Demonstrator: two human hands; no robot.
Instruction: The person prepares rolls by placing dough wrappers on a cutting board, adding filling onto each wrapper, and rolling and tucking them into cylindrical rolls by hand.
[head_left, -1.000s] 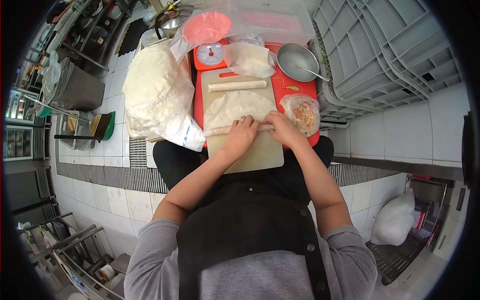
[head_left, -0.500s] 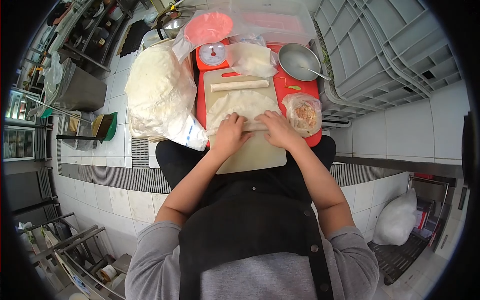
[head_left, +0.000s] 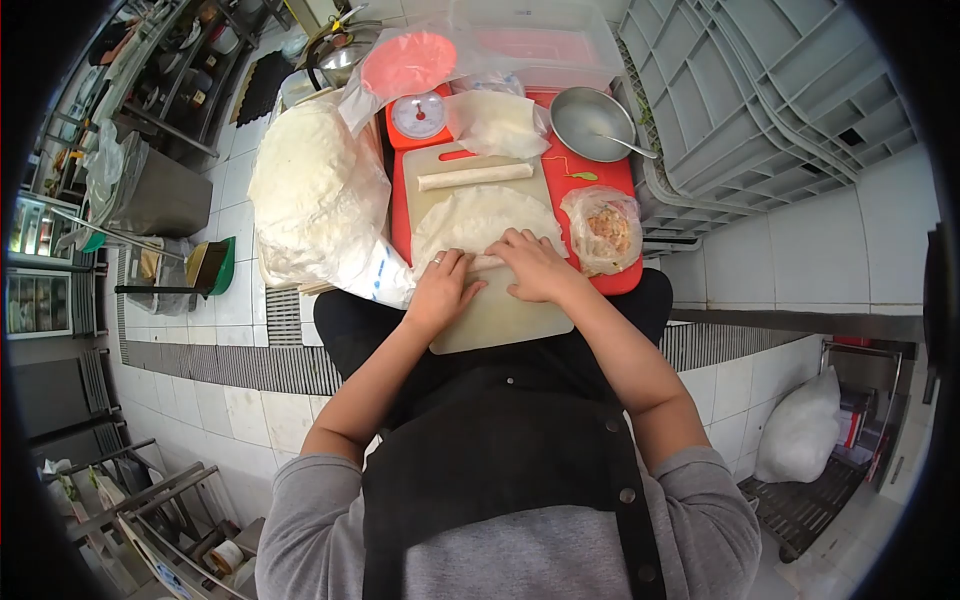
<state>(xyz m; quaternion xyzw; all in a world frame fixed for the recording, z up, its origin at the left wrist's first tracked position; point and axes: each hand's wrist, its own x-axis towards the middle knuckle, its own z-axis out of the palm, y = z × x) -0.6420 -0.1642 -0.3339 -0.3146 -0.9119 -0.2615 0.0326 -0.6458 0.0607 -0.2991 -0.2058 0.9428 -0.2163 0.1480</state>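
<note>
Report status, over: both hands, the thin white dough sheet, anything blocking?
Left hand, right hand: on sheet's rolled near edge. Thin white dough sheet: far part flat. Slender white dough roll beyond, not blocking.

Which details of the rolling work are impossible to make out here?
All in the head view:
- Ends of the near roll: covered by the left hand and right hand.
- Dial numbers on the kitchen scale: too small.
- Exact ingredients of the bagged filling: too small, partly behind plastic.

red board [head_left: 616, 275], grey crates [head_left: 720, 120], black apron [head_left: 470, 470]
</note>
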